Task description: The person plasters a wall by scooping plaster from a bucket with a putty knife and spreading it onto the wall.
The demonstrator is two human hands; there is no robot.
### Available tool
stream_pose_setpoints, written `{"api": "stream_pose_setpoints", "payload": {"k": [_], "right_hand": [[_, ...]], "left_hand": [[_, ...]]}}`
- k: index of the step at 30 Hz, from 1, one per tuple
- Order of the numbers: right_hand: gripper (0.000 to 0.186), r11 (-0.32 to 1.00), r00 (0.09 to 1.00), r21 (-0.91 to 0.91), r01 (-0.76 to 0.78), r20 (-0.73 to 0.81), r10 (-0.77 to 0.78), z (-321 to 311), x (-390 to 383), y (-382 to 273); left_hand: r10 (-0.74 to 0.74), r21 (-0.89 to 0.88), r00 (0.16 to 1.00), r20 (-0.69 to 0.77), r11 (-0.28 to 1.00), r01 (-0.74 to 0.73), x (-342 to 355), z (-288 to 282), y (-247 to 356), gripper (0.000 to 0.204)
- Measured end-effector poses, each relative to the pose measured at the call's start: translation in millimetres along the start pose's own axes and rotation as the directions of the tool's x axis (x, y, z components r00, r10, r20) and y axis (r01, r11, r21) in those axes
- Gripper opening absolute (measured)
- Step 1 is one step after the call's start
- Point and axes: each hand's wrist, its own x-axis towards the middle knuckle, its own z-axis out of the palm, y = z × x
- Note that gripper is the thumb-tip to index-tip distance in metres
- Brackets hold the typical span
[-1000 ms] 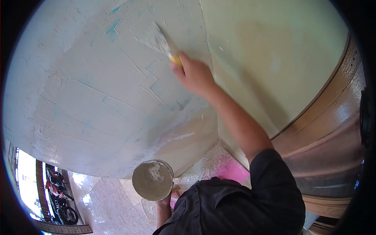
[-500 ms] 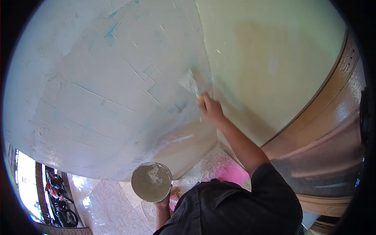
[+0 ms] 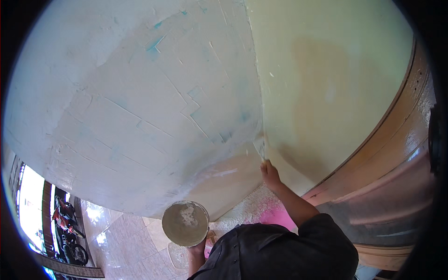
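Over my feed, I saw the pale wall (image 3: 135,88) rise above the bucket (image 3: 173,228), which sat against the left hand (image 3: 198,248) at its lower right side; I could not tell how that hand's mostly hidden fingers closed. Up and to the right of the bucket, the right hand (image 3: 270,175) pinched the scraper (image 3: 260,147) by its handle, blade at the wall's corner. Whitish putty (image 3: 188,216) lay inside the bucket.

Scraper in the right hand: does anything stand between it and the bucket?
Nothing visible does: between the scraper, held in the right hand, and the bucket, supported by the left hand, only the wall shows behind the open gap.
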Motion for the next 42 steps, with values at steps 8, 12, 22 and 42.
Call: {"api": "stream_pose_setpoints", "payload": {"k": [8, 12, 22, 42], "right_hand": [[0.027, 0.771, 0.749, -0.079, 0.632, -0.193, -0.634, -112.5, 97.4, -348.8], [0.028, 0.791, 0.796, -0.176, 0.585, -0.061, -0.602, -95.4, 83.6, -392.5], [0.031, 0.982, 0.97, -0.114, 0.151, 0.206, -0.125, 18.3, -23.2, -52.9], [0.034, 0.903, 0.915, -0.189, 0.385, -0.047, -0.4, 10.7, 19.1, -89.8]], "left_hand": [[-0.017, -0.155, 0.999, -0.032, 0.988, 0.012, 15.3, 6.1, -13.0, 0.068], [0.053, 0.141, 0.995, -0.08, 0.989, -0.041, 6.8, -9.5, -25.4, 0.065], [0.026, -0.085, 0.994, -0.106, 0.996, -0.035, -3.5, 3.1, -5.4, 0.067], [-0.017, -0.02, 0.998, 0.064, 1.0, 0.018, 6.4, -12.3, -17.2, 0.051]]}}
